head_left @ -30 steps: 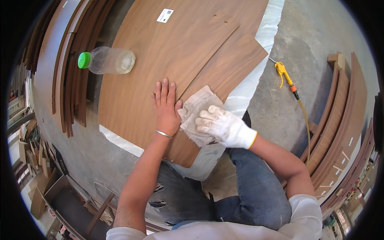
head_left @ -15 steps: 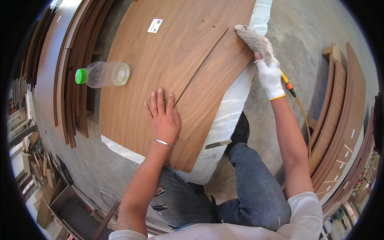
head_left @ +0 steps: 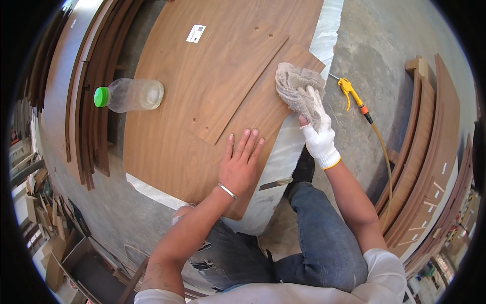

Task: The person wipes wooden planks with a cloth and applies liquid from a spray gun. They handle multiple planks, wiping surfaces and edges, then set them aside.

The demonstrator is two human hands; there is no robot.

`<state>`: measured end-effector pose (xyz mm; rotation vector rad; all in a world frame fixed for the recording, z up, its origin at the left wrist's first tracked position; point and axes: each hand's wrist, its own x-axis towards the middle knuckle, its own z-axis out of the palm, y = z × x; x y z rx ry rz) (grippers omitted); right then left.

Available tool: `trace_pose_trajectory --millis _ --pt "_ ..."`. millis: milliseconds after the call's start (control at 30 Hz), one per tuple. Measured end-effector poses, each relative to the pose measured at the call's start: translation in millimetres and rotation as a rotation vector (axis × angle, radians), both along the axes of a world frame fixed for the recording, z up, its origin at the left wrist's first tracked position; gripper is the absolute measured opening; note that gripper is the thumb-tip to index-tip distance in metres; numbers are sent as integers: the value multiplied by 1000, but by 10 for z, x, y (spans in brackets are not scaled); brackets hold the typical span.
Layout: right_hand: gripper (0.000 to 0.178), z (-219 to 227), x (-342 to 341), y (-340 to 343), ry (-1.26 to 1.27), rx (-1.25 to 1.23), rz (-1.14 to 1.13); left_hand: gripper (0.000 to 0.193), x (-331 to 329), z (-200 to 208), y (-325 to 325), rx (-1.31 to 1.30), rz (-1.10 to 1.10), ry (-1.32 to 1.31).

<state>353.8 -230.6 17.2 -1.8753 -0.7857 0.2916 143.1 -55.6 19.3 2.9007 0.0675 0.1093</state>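
My bare left hand (head_left: 240,164), with a metal bracelet at the wrist, lies flat with its fingers stretched on the near end of a narrow wood-grain board (head_left: 258,109). Farther along that board, my right hand (head_left: 320,137) in a white knit glove presses a bunched grey rag (head_left: 296,83) against the surface. The glove covers part of the rag. A second narrow board (head_left: 238,83) with small holes lies to the left, a thin gap between the two. Both rest on a large brown panel (head_left: 157,152).
On the panel's left part lies a clear bottle (head_left: 134,95) with a green cap. A yellow air blow gun (head_left: 353,96) and its hose rest on the concrete floor at right. Stacked boards (head_left: 428,131) stand to the right, more panels (head_left: 83,91) to the left. White sheeting (head_left: 293,137) shows beneath the panel.
My right hand has drawn the rag nearer and leftward along the right narrow board, uncovering the blow gun. My left hand has shifted right and slightly nearer, off the gap between the boards.
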Motion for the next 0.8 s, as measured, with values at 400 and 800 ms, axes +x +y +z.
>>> trace_pose_trajectory --millis 400,800 --pt "25 642 484 318 582 508 -424 44 -34 5 -5 -57 -76 -102" --pt "48 1087 447 2367 213 215 -130 49 125 64 -71 -163 32 -82"
